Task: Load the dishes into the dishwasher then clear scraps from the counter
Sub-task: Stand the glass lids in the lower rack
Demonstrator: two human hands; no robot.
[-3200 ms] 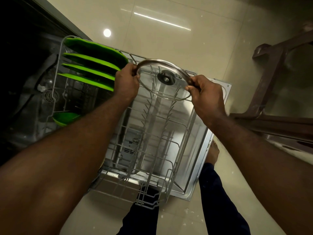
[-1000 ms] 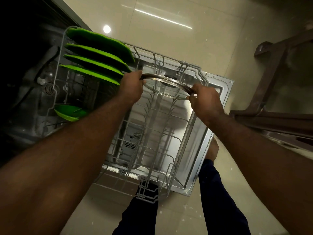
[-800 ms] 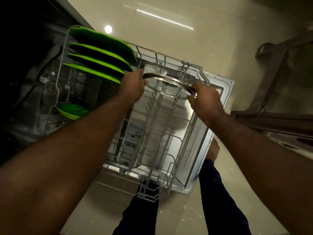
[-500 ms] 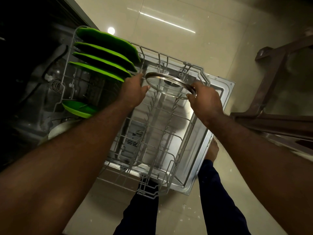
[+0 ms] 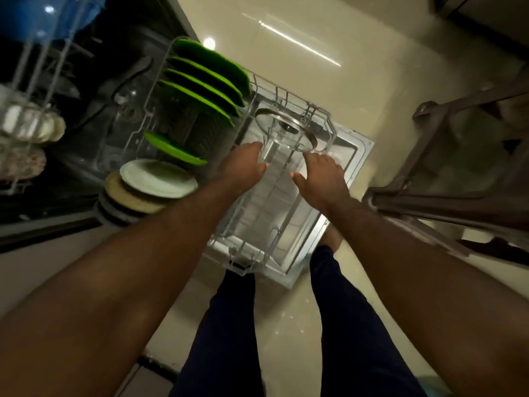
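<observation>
Glass lid (image 5: 282, 138) sat at the far end of the lower rack (image 5: 331, 132), tilted up among the tines, not flat. It was clear glass with a thin metal rim band and a dark knob fitting at the centre.

Your left hand (image 5: 243, 164) and right hand (image 5: 320, 174) hung over the rack on the near side of the lid. Fingers were loosely extended and gripped nothing. Both sets of fingertips were right at the lid's near rim. Contact couldn't be confirmed because the frame was motion-blurred.

Four green plates (image 5: 206, 78) stood upright in a row at the rack's far left, with a fifth green plate (image 5: 174, 149) nearer. A white plate (image 5: 157, 179) leaned beside it, over a beige plate (image 5: 128, 197) and darker ones I couldn't make out.

The rack was pulled out over the open dishwasher door (image 5: 357, 156), which lay flat with its steel inner face up. The upper rack (image 5: 31, 81) at the left edge held pale dishes and something blue, too blurred to identify.

The floor (image 5: 329, 90) was glossy cream tile with ceiling-light reflections. A brown wooden frame (image 5: 446, 116) stood to the right of the door. Your legs were in dark trousers (image 5: 229, 325), with one bare foot (image 5: 332, 239) beside the door edge.
</observation>
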